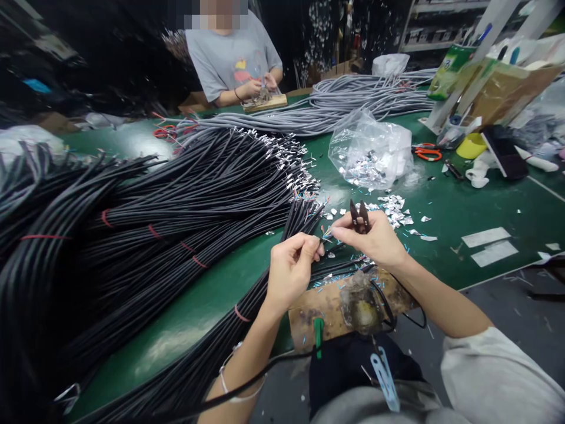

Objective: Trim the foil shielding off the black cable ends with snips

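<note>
My left hand (289, 268) is closed in a pinch on a black cable whose stripped end shows thin coloured wires (326, 234). Close to those wires, the fingertips of my right hand (379, 240) are pressed together. Dark thread snips (359, 217) are tucked in that same hand, blades pointing up and slightly apart. Whether the right fingertips grip a wire is too small to tell. Behind my hands lies a bunch of black cables (304, 213) with stripped ends. Under my wrists sits a stained wooden board (304, 321) carrying a grimy metal block (364, 306).
Large bundles of black cables (185, 212) cover the left of the green table (247, 268). Foil scraps (395, 206) lie by a clear plastic bag (371, 144). Orange-handled scissors (428, 153) and a phone (504, 152) are at right. Across the table, a person (233, 59) works beside grey cables (353, 97).
</note>
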Available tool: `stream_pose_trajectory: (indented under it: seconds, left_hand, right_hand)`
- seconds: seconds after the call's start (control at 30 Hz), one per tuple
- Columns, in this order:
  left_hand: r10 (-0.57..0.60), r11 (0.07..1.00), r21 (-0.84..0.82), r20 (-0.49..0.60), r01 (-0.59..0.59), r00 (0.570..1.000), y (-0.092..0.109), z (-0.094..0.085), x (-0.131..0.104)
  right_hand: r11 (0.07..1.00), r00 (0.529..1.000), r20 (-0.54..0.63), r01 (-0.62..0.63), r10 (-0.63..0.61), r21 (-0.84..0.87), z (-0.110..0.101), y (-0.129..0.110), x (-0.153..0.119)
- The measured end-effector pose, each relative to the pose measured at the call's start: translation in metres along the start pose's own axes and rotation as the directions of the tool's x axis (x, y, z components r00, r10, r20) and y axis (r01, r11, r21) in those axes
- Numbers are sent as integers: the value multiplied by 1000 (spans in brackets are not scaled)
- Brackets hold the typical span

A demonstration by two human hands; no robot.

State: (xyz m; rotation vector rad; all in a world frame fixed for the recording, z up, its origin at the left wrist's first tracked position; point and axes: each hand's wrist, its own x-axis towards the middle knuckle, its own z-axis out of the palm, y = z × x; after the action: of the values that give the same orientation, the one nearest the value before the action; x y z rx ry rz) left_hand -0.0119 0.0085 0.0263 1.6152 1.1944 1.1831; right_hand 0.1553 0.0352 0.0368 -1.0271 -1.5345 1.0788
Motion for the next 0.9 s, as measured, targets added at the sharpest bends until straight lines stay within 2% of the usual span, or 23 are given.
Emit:
stream_pose_trajectory:
  seconds: [0.1, 0.17, 0.23, 0.3, 0.37, 0.4, 0.47, 0.6, 0.77, 0.9]
  left_hand:
    - [7, 1000, 28, -25, -7, 1000, -1, 3, -2]
    - [2, 999, 44, -55, 0, 998, -2, 6, -3]
    - [4, 998, 60, -82, 1, 997, -3, 7, -4]
    - [10, 997, 77, -99, -2, 995, -3, 8, -5]
    - [11, 996, 87, -110, -1, 994, -3, 8, -4]
    - [10, 996, 85, -119, 0, 993, -3, 7, -4]
    - [14, 997, 74, -149, -3, 989, -3, 7, -3]
    - [59, 997, 68, -212, -45, 976, -3, 8, -4]
    - [120, 989, 108, -230, -97, 966, -6, 9, -5]
    - [97, 993, 90, -230, -78, 968, -5, 9, -5]
  right_hand:
    - [998, 997, -69, 15, -19, -55, 4, 1, -3]
    - [979, 983, -136, 95, -121, -179, 7, 2, -6]
    - [909, 928, -164, 271, -334, -317, 9, 4, -9]
    - [789, 830, -109, 467, -547, -400, 9, 7, -12]
    - [704, 765, 1, 594, -644, -388, 8, 8, -13]
    - [697, 760, 42, 616, -649, -367, 8, 7, -13]
    - [731, 787, 41, 590, -616, -342, 7, 4, -13]
    - [825, 859, -101, 441, -503, -353, 8, -3, -10]
    - [875, 914, -93, 344, -395, -342, 7, -3, -7]
    - [888, 925, -92, 321, -369, -331, 8, -2, -8]
